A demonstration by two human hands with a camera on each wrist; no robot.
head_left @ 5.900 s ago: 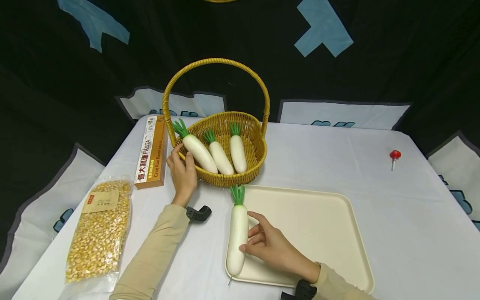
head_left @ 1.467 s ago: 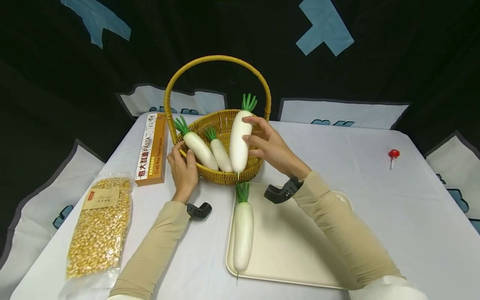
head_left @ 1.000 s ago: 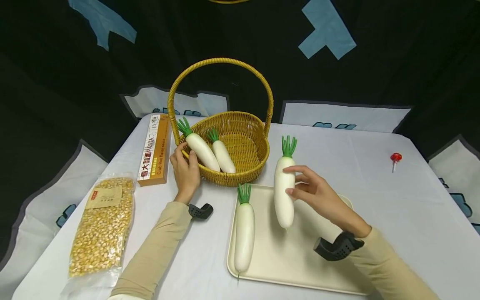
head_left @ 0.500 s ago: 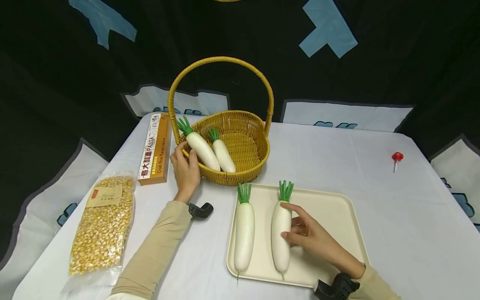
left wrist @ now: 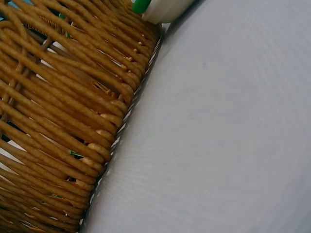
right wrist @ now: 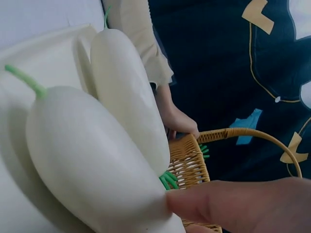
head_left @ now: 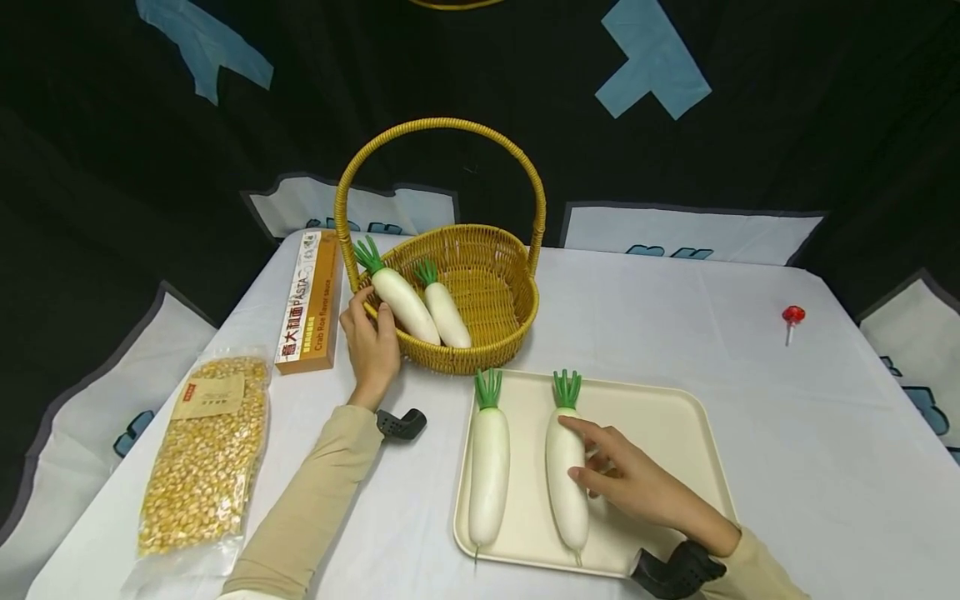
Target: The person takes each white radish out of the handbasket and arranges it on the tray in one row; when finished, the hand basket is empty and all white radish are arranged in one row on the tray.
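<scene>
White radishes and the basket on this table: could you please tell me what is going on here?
A person's right hand touches a white radish lying on the beige tray; another radish lies there, to its left. The left hand holds the rim of the wicker basket, which contains two more radishes. A pasta box and a bag of corn lie untouched.

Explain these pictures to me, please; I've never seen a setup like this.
There's no robot here, just a person working bare-handed. The wide picture is taken from the person's head, the two close-ups from their wrists. On the white-covered table lie a pasta box, a bag of corn kernels, a red lollipop and a cream tray bearing two white radishes. The left hand grips the rim of a wicker basket holding two more radishes; the right hand touches the tray's right-hand radish with thumb and index finger. Nothing looks lifted.
</scene>
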